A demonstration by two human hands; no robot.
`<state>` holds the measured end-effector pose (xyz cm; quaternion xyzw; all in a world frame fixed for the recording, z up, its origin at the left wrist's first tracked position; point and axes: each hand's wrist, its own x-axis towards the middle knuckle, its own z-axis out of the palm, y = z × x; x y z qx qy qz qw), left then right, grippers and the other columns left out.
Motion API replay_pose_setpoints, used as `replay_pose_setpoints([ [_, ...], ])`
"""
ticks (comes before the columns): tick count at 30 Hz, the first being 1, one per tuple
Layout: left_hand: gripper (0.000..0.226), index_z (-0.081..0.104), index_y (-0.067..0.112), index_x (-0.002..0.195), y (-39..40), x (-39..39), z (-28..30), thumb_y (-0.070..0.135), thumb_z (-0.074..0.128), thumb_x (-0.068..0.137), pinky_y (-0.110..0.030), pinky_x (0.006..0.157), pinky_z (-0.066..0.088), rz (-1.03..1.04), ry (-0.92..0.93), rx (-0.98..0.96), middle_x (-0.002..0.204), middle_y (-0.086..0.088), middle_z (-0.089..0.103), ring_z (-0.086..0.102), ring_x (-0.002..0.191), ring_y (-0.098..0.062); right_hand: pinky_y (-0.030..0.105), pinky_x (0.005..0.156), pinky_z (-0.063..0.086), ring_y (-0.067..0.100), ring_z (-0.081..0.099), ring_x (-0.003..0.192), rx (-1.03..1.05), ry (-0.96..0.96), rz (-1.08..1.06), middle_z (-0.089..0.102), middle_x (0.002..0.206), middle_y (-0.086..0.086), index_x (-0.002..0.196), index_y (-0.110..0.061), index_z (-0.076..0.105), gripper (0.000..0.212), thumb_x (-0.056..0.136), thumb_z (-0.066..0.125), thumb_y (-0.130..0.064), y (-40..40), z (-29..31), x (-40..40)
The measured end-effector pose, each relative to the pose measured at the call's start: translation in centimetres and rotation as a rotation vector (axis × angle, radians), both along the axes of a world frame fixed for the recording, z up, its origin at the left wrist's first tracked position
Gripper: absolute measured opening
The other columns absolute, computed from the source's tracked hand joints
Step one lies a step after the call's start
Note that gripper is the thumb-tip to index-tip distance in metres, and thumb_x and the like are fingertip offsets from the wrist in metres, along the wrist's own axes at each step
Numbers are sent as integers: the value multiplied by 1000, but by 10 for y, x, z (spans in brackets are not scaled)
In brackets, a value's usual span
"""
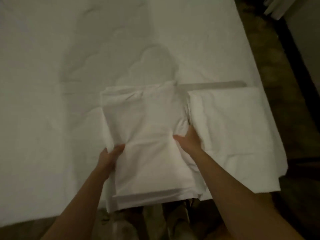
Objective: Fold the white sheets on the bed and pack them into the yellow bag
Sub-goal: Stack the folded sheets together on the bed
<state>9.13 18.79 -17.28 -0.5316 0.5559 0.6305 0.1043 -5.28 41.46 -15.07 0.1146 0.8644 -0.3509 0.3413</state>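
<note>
A folded white sheet (149, 135) lies at the near edge of the bed (52, 84), its front end hanging a little over the edge. My left hand (109, 156) grips its left side, thumb on top and fingers hidden beneath. My right hand (187, 139) grips its right side, thumb on the cloth. A second folded white sheet (233, 129) lies flat just to the right, touching the first one. The yellow bag is out of view.
The bed is covered in wrinkled white fabric, stretching far to the left and back. Dark floor (285, 84) runs along the bed's right edge. My shoes (176, 222) show on the floor below the sheet. Pale furniture (280, 7) stands at the top right.
</note>
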Motion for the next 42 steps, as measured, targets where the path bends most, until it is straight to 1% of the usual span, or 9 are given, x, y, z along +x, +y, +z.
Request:
replay_pose_setpoints([
  [3,42,67,5,109,-3,-2,-1,23,79,73,-33,71,53,-33,-19,92,102,-14,70,67,85,-26,29,106,31,27,38,137,-42,-51,-43,37,150,10,149,-9,24,91,79,76,-35,-3,-6,-9],
  [9,40,60,3,115,3,-1,21,7,74,77,-35,75,52,-93,69,-18,101,-15,68,65,83,-25,32,108,30,27,37,137,-37,75,55,35,151,10,151,-12,22,81,86,67,-32,-5,12,1],
  [17,57,59,9,116,17,-2,104,17,74,61,-35,67,54,-77,246,-21,100,-8,70,67,85,-25,35,89,47,29,57,111,-92,319,132,59,124,6,137,-27,42,59,83,64,-39,13,118,-11],
  [22,51,59,10,120,73,-41,139,5,73,71,-28,62,59,-167,395,45,100,-2,73,71,83,-16,39,96,48,24,57,110,-161,407,42,59,124,2,132,-25,47,58,80,70,-38,83,168,-42],
  [28,46,64,15,107,175,-85,129,13,71,62,-28,64,58,-228,463,147,92,0,75,72,81,-17,21,94,40,20,49,119,-84,401,-127,50,134,6,141,-10,40,70,82,74,-27,188,156,-61],
  [33,49,59,9,119,231,-91,85,12,75,73,-30,72,58,-271,362,123,104,-7,71,70,89,-20,26,91,36,28,44,128,25,332,-161,44,141,11,143,-9,36,73,83,73,-28,247,110,-60],
  [36,55,55,8,125,239,-82,58,17,78,76,-26,68,55,-261,237,15,109,-7,68,67,94,-20,31,94,39,32,45,125,102,259,-134,45,139,16,142,-6,32,71,86,70,-26,252,72,-49],
  [39,80,37,7,139,240,-78,53,29,81,76,-36,85,53,-333,111,-132,127,-7,57,60,107,-25,45,102,36,36,38,130,236,281,-132,33,146,15,144,-11,24,67,91,62,-22,242,44,-41],
  [42,104,11,16,149,244,-84,66,36,80,74,-46,104,40,-468,90,-512,144,-10,36,41,128,-32,61,114,11,31,10,145,375,448,24,7,159,6,151,-25,15,69,95,48,-5,224,42,-42],
])
